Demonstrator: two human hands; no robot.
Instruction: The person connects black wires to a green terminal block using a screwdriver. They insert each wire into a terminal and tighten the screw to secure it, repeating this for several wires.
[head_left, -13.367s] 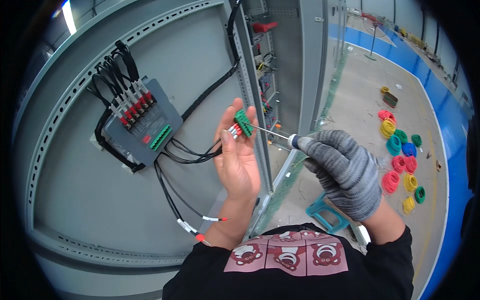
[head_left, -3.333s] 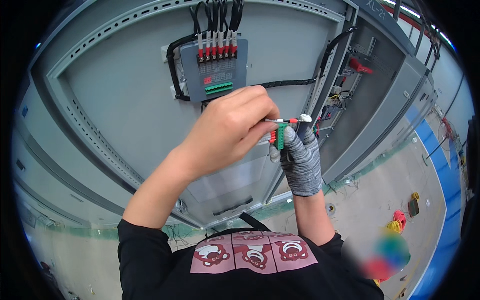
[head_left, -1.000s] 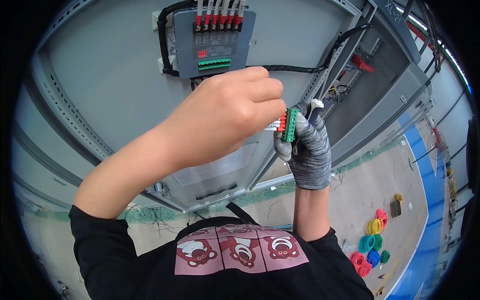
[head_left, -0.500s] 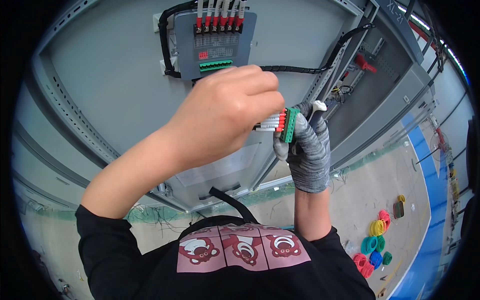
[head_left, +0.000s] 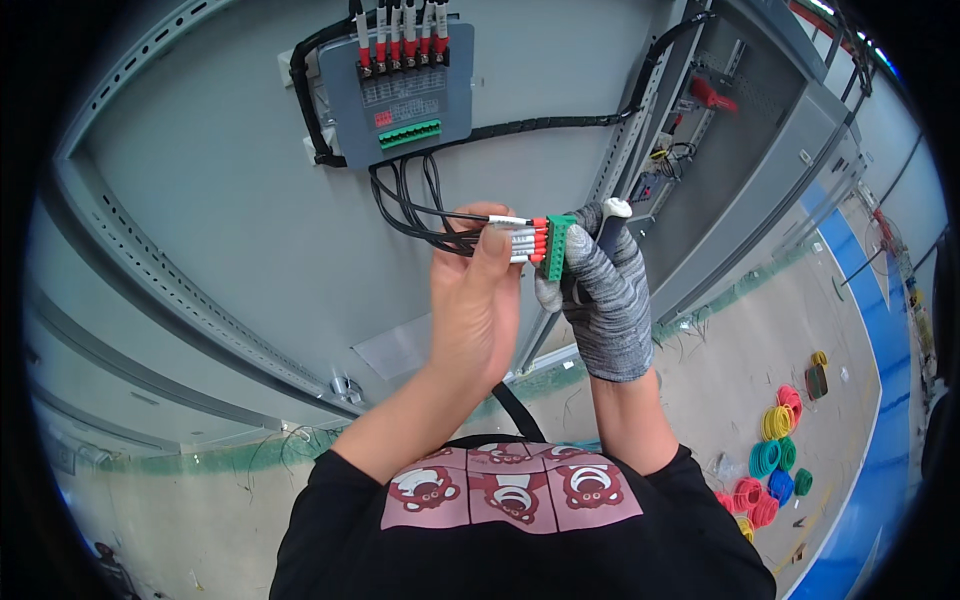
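Note:
My bare left hand point(head_left: 472, 312) pinches a bundle of black wires point(head_left: 412, 222) near their ends, with the thumb across their white marker sleeves point(head_left: 522, 241). Red ferrule collars on the wire ends meet a green plug-in terminal block point(head_left: 557, 250). My right hand point(head_left: 612, 310), in a grey knit glove with pale fingertips, is closed around that block. A dark-handled tool with a white rounded end point(head_left: 616, 210), probably a screwdriver, sticks up from the same hand; its other end is hidden. Above, the wires hang below a grey module point(head_left: 418, 98) with a green socket point(head_left: 410, 133).
The module sits on a grey cabinet panel point(head_left: 250, 210), with red-collared wires along its top. A black wrapped cable point(head_left: 545, 124) runs right from it. Further right stands an open cabinet frame point(head_left: 760, 180). Coloured wire coils point(head_left: 765, 458) lie on the floor at lower right.
My left hand has swung down and turned, from across the wires to pinching them from below. The view has shifted, showing the module's wires more fully. My right hand keeps its hold.

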